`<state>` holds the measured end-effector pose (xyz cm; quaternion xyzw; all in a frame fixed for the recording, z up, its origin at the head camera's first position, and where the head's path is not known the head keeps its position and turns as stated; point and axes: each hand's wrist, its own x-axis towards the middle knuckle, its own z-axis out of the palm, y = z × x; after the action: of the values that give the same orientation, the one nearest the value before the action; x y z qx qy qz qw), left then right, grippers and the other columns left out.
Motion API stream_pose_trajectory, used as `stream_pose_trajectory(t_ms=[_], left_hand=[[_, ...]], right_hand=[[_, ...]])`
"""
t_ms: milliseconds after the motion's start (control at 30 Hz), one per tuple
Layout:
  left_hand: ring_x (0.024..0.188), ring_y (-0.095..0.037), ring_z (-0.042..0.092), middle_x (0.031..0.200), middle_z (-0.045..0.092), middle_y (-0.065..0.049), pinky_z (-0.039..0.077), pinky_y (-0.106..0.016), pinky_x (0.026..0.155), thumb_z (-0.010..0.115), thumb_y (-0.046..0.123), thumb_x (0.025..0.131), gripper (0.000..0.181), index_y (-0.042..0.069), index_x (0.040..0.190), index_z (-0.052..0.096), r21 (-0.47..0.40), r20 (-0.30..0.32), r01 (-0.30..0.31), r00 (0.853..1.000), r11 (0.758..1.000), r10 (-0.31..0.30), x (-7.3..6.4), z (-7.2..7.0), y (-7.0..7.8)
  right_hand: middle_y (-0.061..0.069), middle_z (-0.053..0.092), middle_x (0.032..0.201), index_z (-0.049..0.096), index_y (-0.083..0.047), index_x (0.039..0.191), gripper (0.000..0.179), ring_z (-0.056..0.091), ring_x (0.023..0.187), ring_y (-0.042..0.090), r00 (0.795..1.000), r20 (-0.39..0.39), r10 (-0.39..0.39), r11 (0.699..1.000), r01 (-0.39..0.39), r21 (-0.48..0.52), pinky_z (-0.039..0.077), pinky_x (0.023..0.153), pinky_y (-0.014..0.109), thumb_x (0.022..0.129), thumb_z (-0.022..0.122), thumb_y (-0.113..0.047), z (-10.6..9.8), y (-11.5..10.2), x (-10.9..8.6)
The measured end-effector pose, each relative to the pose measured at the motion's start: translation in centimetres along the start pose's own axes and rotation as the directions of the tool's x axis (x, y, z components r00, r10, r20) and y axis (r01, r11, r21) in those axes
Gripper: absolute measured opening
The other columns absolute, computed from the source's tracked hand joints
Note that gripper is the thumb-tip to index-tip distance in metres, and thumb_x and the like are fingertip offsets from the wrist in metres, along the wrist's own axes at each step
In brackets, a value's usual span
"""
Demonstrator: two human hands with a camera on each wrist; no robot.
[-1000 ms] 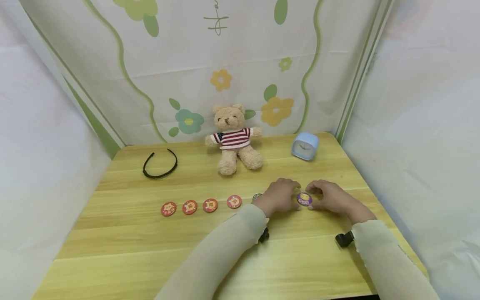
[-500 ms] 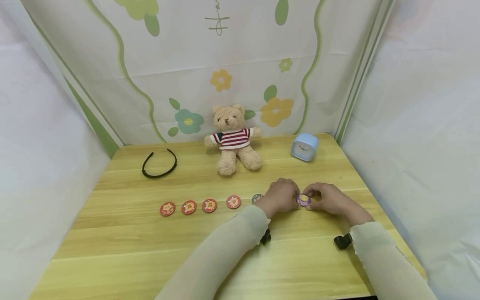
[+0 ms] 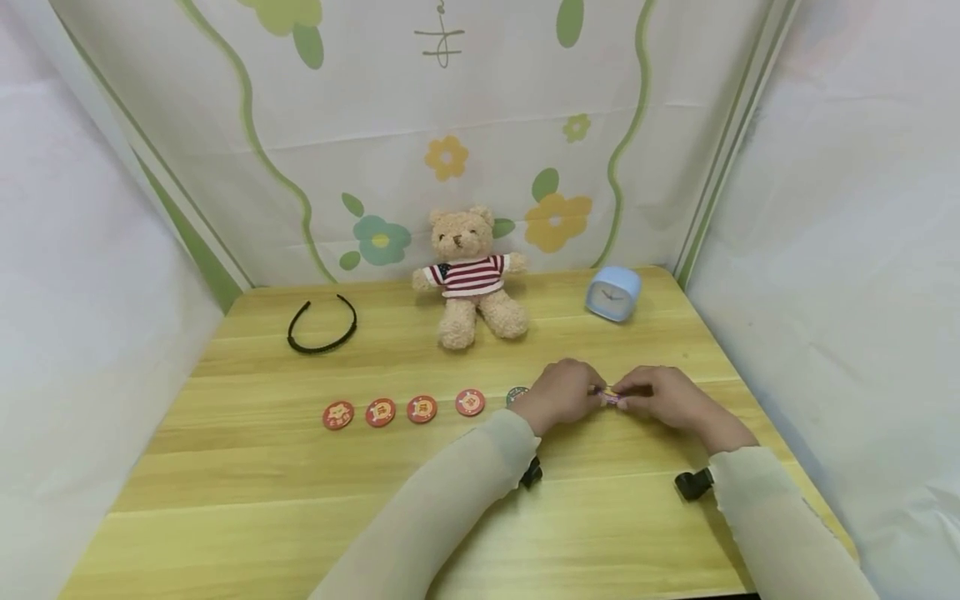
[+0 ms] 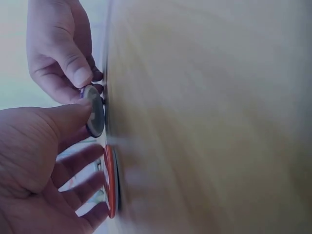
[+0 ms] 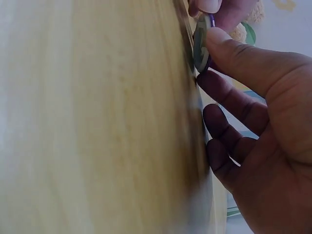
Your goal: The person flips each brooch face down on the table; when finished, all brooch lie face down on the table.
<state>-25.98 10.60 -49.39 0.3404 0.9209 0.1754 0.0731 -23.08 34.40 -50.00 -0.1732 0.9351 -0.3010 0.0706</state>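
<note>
Between both hands is a round purple-and-yellow badge (image 3: 611, 396), tilted up so that the head view catches it nearly edge-on. Its grey back (image 4: 97, 114) shows in the left wrist view. My left hand (image 3: 564, 393) pinches the badge's left edge with thumb and finger, and my right hand (image 3: 663, 397) pinches the right edge. In the right wrist view, the right thumb (image 5: 222, 44) presses on the badge's rim. A green badge (image 3: 516, 395) is partly hidden behind the left hand. Near the left fingertips, a red badge (image 4: 111, 183) lies on the table.
Several red badges, among them one (image 3: 422, 409) in the middle, lie in a row to the left on the wooden table (image 3: 262, 500). Farther back are a black headband (image 3: 322, 346), a teddy bear (image 3: 471, 275) and a blue alarm clock (image 3: 613, 293). White curtains surround the table.
The fingers of both hands have closed in on the purple badge's edges. The badge, face-up a second ago, has tipped up to nearly edge-on.
</note>
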Motion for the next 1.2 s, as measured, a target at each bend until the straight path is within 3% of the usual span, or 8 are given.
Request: stream_pose_trajectory(t_ms=[133, 267, 467, 600, 733, 900, 1067, 1200], left_hand=[[0.128, -0.006, 0.069, 0.132, 0.077, 0.018, 0.053, -0.029, 0.112, 0.065, 0.042, 0.111, 0.027, 0.034, 0.131, 0.081, -0.029, 0.015, -0.01, 1.0, 1.0, 0.011, 0.0, -0.3, 0.0], [0.129, -0.006, 0.069, 0.134, 0.076, 0.019, 0.053, -0.028, 0.113, 0.061, 0.039, 0.113, 0.029, 0.035, 0.135, 0.079, 0.011, 0.008, -0.007, 1.0, 1.0, 0.007, 0.0, -0.4, 0.0], [0.112, -0.006, 0.074, 0.127, 0.08, 0.014, 0.059, -0.027, 0.098, 0.061, 0.032, 0.114, 0.027, 0.035, 0.133, 0.08, 0.06, -0.046, 0.007, 0.999, 0.998, -0.004, 0.2, -0.4, -0.1], [0.099, -0.007, 0.073, 0.118, 0.081, 0.012, 0.059, -0.027, 0.087, 0.062, 0.026, 0.113, 0.027, 0.034, 0.128, 0.082, 0.04, -0.099, 0.036, 0.995, 0.999, -0.032, 0.2, -0.4, -0.1], [0.09, -0.006, 0.069, 0.11, 0.081, 0.012, 0.057, -0.027, 0.08, 0.062, 0.024, 0.113, 0.026, 0.031, 0.122, 0.084, 0.018, -0.126, 0.063, 0.99, 0.998, -0.06, 0.2, -0.5, -0.1], [0.093, -0.005, 0.071, 0.11, 0.081, 0.012, 0.057, -0.026, 0.082, 0.065, 0.025, 0.112, 0.023, 0.027, 0.124, 0.083, -0.012, -0.129, 0.088, 0.988, 0.996, -0.089, 0.1, -0.7, 0.2], [0.084, -0.006, 0.066, 0.098, 0.077, 0.012, 0.054, -0.025, 0.074, 0.068, 0.027, 0.11, 0.027, 0.025, 0.136, 0.072, -0.033, -0.133, 0.105, 0.985, 0.994, -0.108, 0.2, -0.2, 0.2], [0.08, -0.006, 0.062, 0.093, 0.071, 0.013, 0.05, -0.025, 0.071, 0.072, 0.025, 0.107, 0.027, 0.026, 0.133, 0.068, -0.031, -0.121, 0.097, 0.988, 0.995, -0.1, 0.2, 0.1, 0.3]], right_hand=[[-0.004, 0.081, 0.121, 0.085, -0.027, 0.117, 0.016, 0.074, 0.119, 0.027, 1.0, -0.008, 0.002, 1.0, -0.002, 0.012, 0.058, 0.105, 0.053, 0.103, 0.077, -0.023, -0.3, -0.1, -0.1], [-0.001, 0.082, 0.122, 0.085, -0.027, 0.119, 0.017, 0.073, 0.123, 0.031, 0.999, -0.028, 0.025, 0.999, -0.025, 0.031, 0.057, 0.106, 0.057, 0.107, 0.072, -0.024, -0.4, -0.1, -0.1], [0.006, 0.081, 0.124, 0.084, -0.022, 0.122, 0.022, 0.073, 0.123, 0.035, 0.995, -0.092, 0.03, 0.999, -0.029, 0.014, 0.058, 0.104, 0.059, 0.111, 0.066, -0.028, -0.2, -0.1, 0.1], [0.004, 0.082, 0.12, 0.083, -0.021, 0.12, 0.021, 0.075, 0.114, 0.03, 0.988, -0.154, 0.009, 0.999, -0.015, -0.035, 0.06, 0.098, 0.055, 0.112, 0.065, -0.029, 0.2, -0.3, 0.5], [0.0, 0.079, 0.105, 0.076, -0.022, 0.113, 0.007, 0.071, 0.098, 0.021, 0.981, -0.195, -0.003, 0.998, -0.009, -0.062, 0.058, 0.087, 0.046, 0.107, 0.073, -0.021, 0.6, -0.7, 1.0], [-0.001, 0.075, 0.104, 0.067, -0.022, 0.113, 0.02, 0.067, 0.096, 0.02, 0.987, -0.16, 0.01, 0.999, -0.015, -0.034, 0.055, 0.087, 0.044, 0.101, 0.079, -0.012, 0.8, -1.1, 1.2], [0.0, 0.075, 0.105, 0.068, -0.02, 0.117, 0.026, 0.069, 0.1, 0.022, 0.993, -0.117, -0.005, 0.999, 0.001, -0.032, 0.057, 0.09, 0.048, 0.097, 0.083, -0.011, 0.8, -1.2, 1.0], [0.001, 0.077, 0.108, 0.071, -0.018, 0.12, 0.029, 0.071, 0.106, 0.024, 0.994, -0.111, -0.008, 1.0, 0.006, -0.018, 0.058, 0.095, 0.051, 0.096, 0.085, -0.012, 0.9, -0.8, 0.8]])
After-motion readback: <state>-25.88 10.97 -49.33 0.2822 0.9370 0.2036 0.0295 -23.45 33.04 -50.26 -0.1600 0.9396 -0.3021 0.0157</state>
